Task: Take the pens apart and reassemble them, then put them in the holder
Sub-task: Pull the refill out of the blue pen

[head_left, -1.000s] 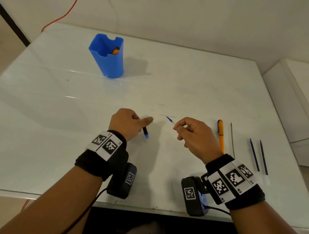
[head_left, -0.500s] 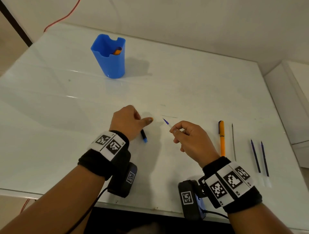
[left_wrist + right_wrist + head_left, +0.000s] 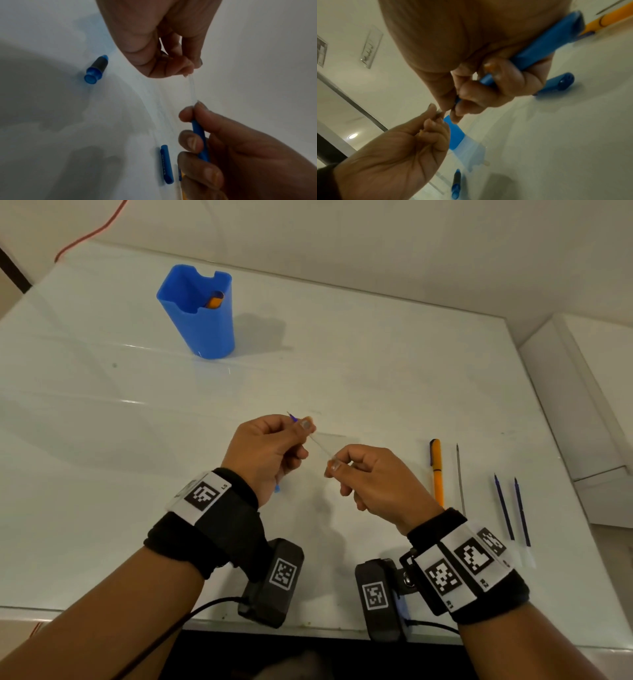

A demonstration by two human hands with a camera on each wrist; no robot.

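Above the white table (image 3: 342,354), near its front edge, two hands hold one pen between them. The left hand (image 3: 267,453) pinches the tip end of a thin, clear refill (image 3: 320,445) between thumb and fingertips; the refill's blue point juts up and away from the person, toward the far left. Its long axis slants down to the right into the right hand (image 3: 373,481), whose fingers curl round a blue pen barrel (image 3: 199,140) in line with the refill.

A blue holder (image 3: 198,313) stands upright well apart at the far left, an orange pen end showing inside. On the table lie a blue-and-black end piece (image 3: 96,69) and a blue cap (image 3: 166,163) with raised lettering too blurred to read. To the right, an orange pen (image 3: 436,470), a grey refill (image 3: 460,474) and two dark blue refills (image 3: 512,508) lie roughly parallel, pointing away. Both wrists wear black bands with square coded markers. Bare tabletop stretches between hands and holder.
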